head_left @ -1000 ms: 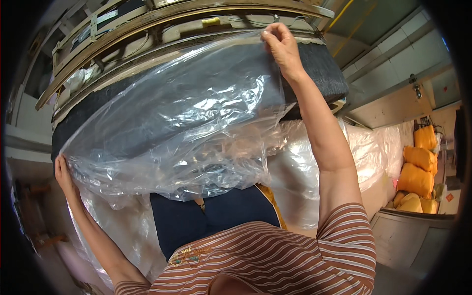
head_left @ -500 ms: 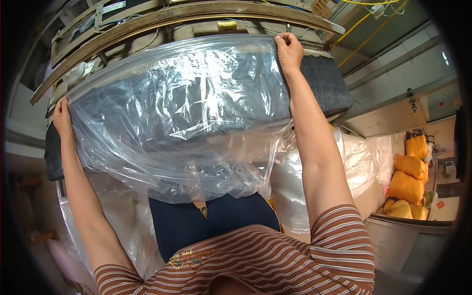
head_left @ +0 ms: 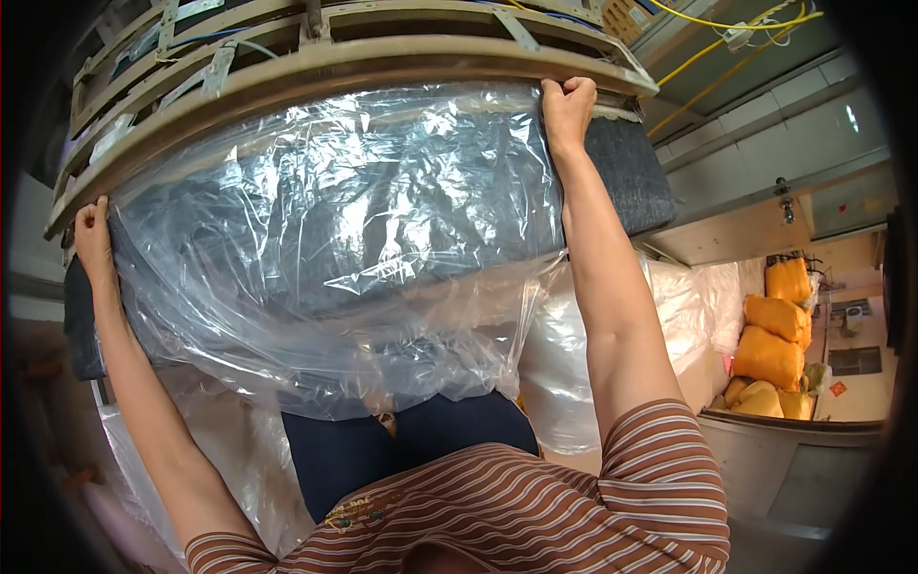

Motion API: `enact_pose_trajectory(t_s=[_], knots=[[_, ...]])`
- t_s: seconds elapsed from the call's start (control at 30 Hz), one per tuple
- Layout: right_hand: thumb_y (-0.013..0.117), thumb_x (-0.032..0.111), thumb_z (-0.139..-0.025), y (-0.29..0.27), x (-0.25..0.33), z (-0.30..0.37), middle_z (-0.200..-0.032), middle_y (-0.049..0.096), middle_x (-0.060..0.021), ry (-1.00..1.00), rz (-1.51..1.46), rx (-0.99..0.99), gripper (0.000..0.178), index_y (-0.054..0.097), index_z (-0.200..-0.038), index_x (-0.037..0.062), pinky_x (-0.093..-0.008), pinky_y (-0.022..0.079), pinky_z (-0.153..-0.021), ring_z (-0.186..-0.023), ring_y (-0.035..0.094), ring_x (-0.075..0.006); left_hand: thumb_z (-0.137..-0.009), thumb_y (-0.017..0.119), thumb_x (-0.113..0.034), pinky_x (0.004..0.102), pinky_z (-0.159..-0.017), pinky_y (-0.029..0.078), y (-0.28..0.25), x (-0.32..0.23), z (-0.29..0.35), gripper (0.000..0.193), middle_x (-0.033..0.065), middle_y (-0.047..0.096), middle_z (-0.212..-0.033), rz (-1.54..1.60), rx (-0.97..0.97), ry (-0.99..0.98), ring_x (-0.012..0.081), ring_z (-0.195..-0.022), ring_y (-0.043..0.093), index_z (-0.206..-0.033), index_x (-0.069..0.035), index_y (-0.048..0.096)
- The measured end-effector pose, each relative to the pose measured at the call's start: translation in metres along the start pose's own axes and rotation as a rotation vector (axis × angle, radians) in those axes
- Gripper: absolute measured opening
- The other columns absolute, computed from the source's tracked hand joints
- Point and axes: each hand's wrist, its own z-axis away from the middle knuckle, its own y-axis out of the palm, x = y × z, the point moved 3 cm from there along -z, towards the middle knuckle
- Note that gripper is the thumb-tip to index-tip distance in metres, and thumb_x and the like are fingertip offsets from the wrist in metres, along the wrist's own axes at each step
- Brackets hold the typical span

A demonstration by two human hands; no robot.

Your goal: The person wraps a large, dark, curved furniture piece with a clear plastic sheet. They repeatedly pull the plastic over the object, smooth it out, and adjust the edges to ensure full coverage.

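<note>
Nearby, navy trousers [head_left: 411, 445] were overhung by the loose near edge of a clear plastic sheet [head_left: 335, 220], crumpled there into folds. To the right, more clear plastic [head_left: 574, 392] was heaped; whether anything was wrapped in it could not be told. Farther up, the sheet was spread over a dark-covered worktop [head_left: 626, 172], whose right end was left uncovered by it. At the far side the sheet was held taut: its left end was pinched in the narrow grip of the left hand [head_left: 93, 234], its far right corner in the curled grip of the right hand [head_left: 572, 115]. By appearance, the step in hand was the smoothing of the sheet along the long beam [head_left: 382, 59]; whether its far edge was tucked beneath could not be made out. For the next move, even tension at both ends seemed called for. Farther off, at right, stuffed orange sacks [head_left: 770, 354] were stacked, their contents hidden. Beyond the beam, a cardboard box [head_left: 626, 17] was partly shown, its inside unseen.
</note>
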Motion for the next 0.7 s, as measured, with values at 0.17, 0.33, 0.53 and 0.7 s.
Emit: enact_pose_trajectory(t_s=[0.17, 0.33, 0.53, 0.7], knots=[[0.061, 0.024, -0.081, -0.006, -0.004, 0.0, -0.099, 0.048, -0.0214, 0.03, -0.039, -0.033, 0.031, 0.046, -0.089, -0.0015, -0.0441, 0.038, -0.087, -0.093, 0.049, -0.0377, -0.087, 0.066, -0.042, 0.0244, -0.081, 0.04, -0.007, -0.013, 0.015, 0.042, 0.0026, 0.06, -0.089, 0.015, 0.002, -0.058, 0.0128, -0.083, 0.052, -0.097, -0.001, 0.063], [0.054, 0.042, -0.089, -0.009, 0.015, 0.002, -0.099, 0.057, -0.025, 0.1, 0.246, 0.086, 0.044, 0.066, -0.085, -0.0008, -0.0493, 0.038, -0.089, -0.103, 0.05, -0.0404, -0.096, 0.051, -0.039, 0.0302, -0.088, 0.042, -0.008, -0.032, 0.023, 0.041, 0.0097, 0.064, -0.099, -0.315, 0.148, 0.14, 0.0194, -0.093, 0.057, -0.104, 0.0, 0.063], [0.067, 0.034, -0.083, -0.034, 0.036, 0.049, -0.092, 0.066, -0.008, -0.201, -0.066, 0.415, 0.029, 0.069, -0.086, 0.0043, -0.0396, 0.043, -0.081, -0.092, 0.06, -0.0218, -0.099, 0.047, -0.029, 0.0268, -0.086, 0.043, -0.097, -0.005, 0.04, 0.035, 0.0059, 0.064, -0.101, 0.09, -0.02, 0.028, 0.0144, -0.094, 0.057, -0.109, 0.002, 0.06], [0.063, 0.012, -0.088, -0.058, 0.05, 0.071, -0.088, 0.067, -0.0035, 0.096, -0.7, 0.637, 0.01, 0.058, -0.094, 0.0042, -0.0207, 0.046, -0.072, -0.081, 0.059, -0.0074, -0.097, 0.049, -0.024, 0.0286, -0.09, 0.042, -0.135, -0.013, 0.094, 0.03, 0.0082, 0.063, -0.107, -0.284, 0.156, 0.114, 0.0183, -0.1, 0.057, -0.112, 0.001, 0.059]])
